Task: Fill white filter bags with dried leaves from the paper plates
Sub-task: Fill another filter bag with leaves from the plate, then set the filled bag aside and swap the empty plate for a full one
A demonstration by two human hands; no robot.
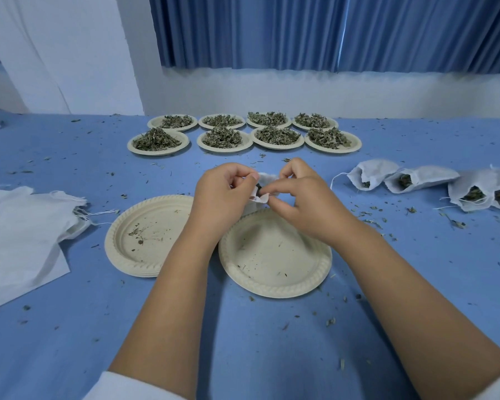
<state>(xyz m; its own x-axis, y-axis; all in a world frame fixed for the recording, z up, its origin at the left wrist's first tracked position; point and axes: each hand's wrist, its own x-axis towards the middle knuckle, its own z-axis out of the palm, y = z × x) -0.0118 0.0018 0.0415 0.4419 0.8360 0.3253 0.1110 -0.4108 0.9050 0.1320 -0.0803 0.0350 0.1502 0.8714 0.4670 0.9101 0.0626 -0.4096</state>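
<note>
The step in hand was judged to be the finishing of one loaded white filter bag (265,179), which was held near the centre of the worktop (243,342), just beyond the far rim of the right-hand empty paper plate (274,255). The mouth of the bag was pinched on one side by the curled fingers and thumb of the left hand (224,194) and on the other side by those of the right hand (302,197). A dark clump of dried leaves (259,188) was visible at the opening between them. A second empty paper plate (145,235) lay just beside the first. Eight loaded paper plates (159,151) were set out in two rows at the far side. The filled bags (370,174) lay on their sides at the right with mouths open, and a stack of unfilled bags (20,226) lay at the left. The next move was judged to call for the bag to be laid with the filled ones, without leaves being spilled from the mouth. A fresh bag and a loaded plate would then be required. Most of the held bag was hidden behind the hands. Its drawstring and fill level could not be made out, nor whether the mouth was being spread or drawn together. The unfilled stack and the rightmost filled bag were cut off by the frame edges, so no exact count could be given.
</note>
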